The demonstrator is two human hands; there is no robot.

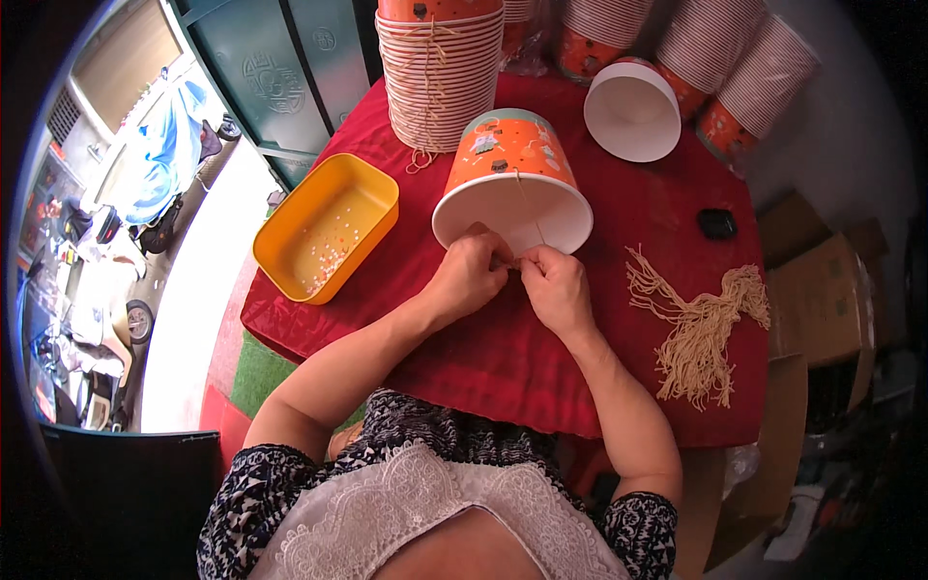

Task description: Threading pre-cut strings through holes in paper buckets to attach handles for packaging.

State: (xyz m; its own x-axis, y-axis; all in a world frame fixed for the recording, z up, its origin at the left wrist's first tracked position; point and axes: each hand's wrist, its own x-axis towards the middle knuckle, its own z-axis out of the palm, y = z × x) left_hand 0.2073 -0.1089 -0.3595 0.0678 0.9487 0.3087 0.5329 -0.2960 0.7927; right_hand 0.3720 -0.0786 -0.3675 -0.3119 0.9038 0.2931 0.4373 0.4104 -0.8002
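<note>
An orange paper bucket (507, 145) with small printed figures lies on its side on the table, its white open mouth turned toward me. A thin beige string (525, 201) comes over the bucket's rim and runs down across the mouth to my fingers. My left hand (470, 273) is closed in a pinch in front of the lower rim. Beside it, my right hand (561, 288) pinches the string between thumb and forefinger. The fingertips of both hands meet at the string's end, which is mostly hidden between them.
A red cloth (464, 372) covers the table. On the left sits a yellow tray (377, 217) with small pale bits. Behind stands a tall bucket stack (440, 87). At right are a loose bucket (633, 116), a string bundle (706, 333), a black object (716, 224) and cardboard boxes (822, 300).
</note>
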